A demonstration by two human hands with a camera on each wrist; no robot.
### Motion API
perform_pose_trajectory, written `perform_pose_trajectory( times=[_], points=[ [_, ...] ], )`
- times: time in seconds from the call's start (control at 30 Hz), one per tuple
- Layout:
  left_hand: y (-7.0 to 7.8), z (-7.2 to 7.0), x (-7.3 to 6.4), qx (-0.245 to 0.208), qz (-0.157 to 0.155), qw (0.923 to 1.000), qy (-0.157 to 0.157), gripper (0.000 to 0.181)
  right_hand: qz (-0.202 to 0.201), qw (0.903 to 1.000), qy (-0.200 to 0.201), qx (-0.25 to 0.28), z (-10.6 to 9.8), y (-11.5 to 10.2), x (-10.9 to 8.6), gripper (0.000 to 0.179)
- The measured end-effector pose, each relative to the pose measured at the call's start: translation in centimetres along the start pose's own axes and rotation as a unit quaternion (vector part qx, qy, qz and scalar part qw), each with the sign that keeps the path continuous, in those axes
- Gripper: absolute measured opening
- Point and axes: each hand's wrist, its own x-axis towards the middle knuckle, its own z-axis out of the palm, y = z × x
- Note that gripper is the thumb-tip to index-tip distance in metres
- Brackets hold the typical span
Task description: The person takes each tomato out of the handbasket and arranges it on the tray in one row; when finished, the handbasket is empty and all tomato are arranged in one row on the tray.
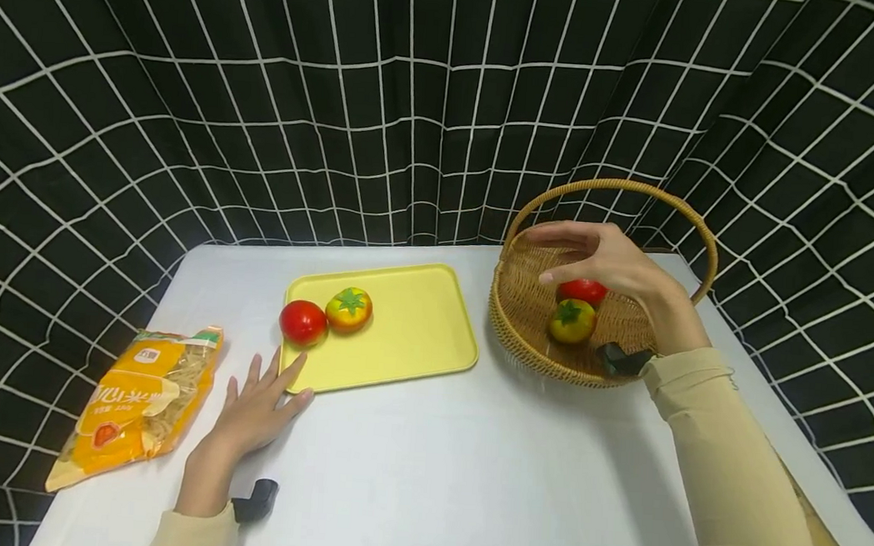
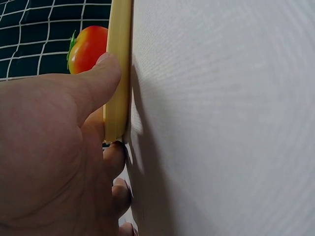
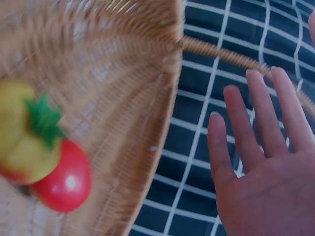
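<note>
My left hand [image 1: 256,412] rests at the near left corner of the yellow tray [image 1: 411,330], its fingers spread and fairly straight, thumb against the rim in the left wrist view. On the tray's left side a red tomato [image 1: 303,323] sits beside a yellow-red tomato [image 1: 349,309] with a green leafy top. Over the wicker basket [image 1: 513,311], my right hand [image 1: 603,254] hovers under the arched handle with nothing in its grasp; its fingers look extended in the right wrist view. Inside the basket lie a yellow-green tomato [image 3: 24,142] and a red tomato [image 3: 69,179], touching each other.
An orange bag of noodles [image 1: 139,401] lies at the left edge of the white table [image 1: 425,473]. A black curtain with a white grid [image 1: 387,103] hangs right behind the table. The basket's handle [image 1: 615,184] arches high above its rim.
</note>
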Motion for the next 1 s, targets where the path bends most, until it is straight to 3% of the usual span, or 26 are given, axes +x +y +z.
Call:
perform_pose_trajectory(
  times=[0.3, 0.67, 1.0],
  points=[
    [-0.4, 0.1, 0.0, -0.001, 0.004, 1.0, 0.003, 0.08, 0.065, 0.9968, 0.046, 0.011, -0.8, 3.9, 1.4, 0.077],
    [-0.2, 0.5, 0.0, -0.003, 0.004, 1.0, 0.005, 0.077, 0.13, 0.9885, 0.042, -0.065, -1.4, 7.2, 2.8, 0.08],
    [-0.3, 0.2, 0.1, 0.004, 0.004, 0.9999, 0.011, 0.078, 0.132, 0.9883, 0.052, -0.056, -1.2, 9.2, 3.4, 0.07]
  ],
)
